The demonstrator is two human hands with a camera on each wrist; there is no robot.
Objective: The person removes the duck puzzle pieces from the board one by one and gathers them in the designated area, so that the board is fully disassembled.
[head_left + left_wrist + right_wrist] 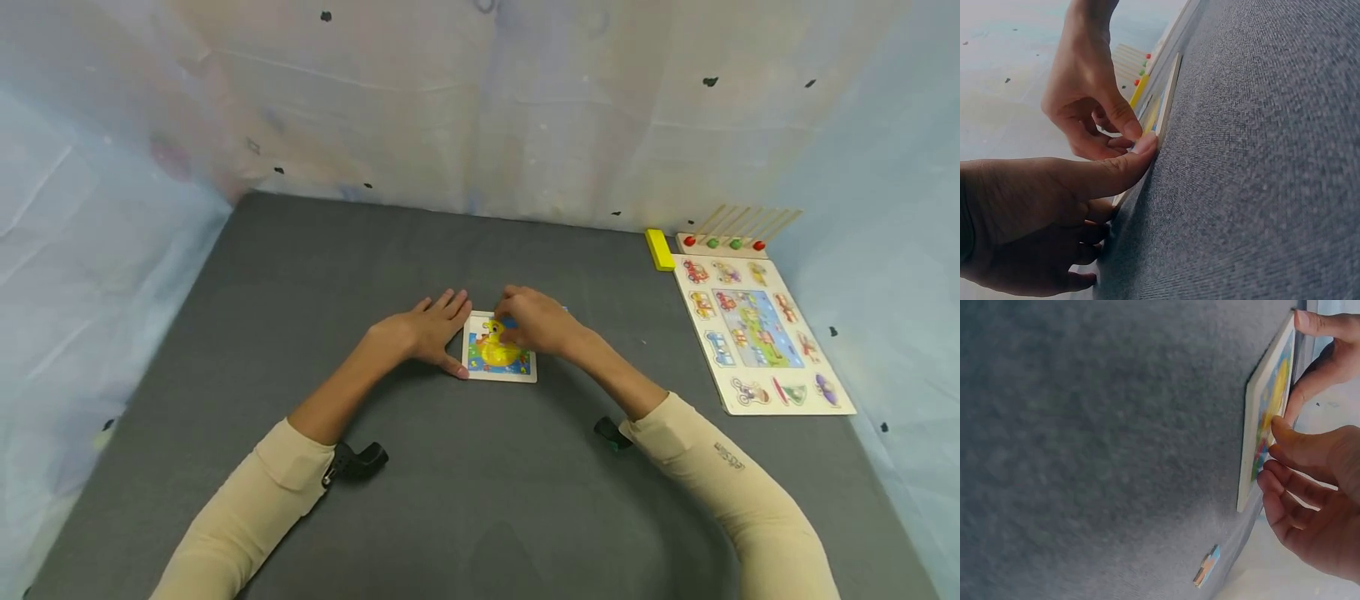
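A small square jigsaw puzzle (498, 357) with a yellow duck picture in a pale wooden frame lies flat on the grey cloth. Pale backing shows at its upper left. My left hand (429, 332) rests beside the frame's left edge with fingers spread, its thumb touching the lower left corner. Over the upper right part of the puzzle, my right hand (538, 321) bends its thumb and fingers down and pinches a blue puzzle piece (509, 322), mostly hidden by the fingers. A loose puzzle piece (1207, 565) lies on the cloth past the frame's right side.
At the right stands a large wooden picture board (757, 333) with vehicle and toy pictures. Behind it is a peg stand (723, 246) with red and green beads, and a yellow block (660, 250) sits alongside. Pale sheets (480, 108) hang around the grey table (450, 500).
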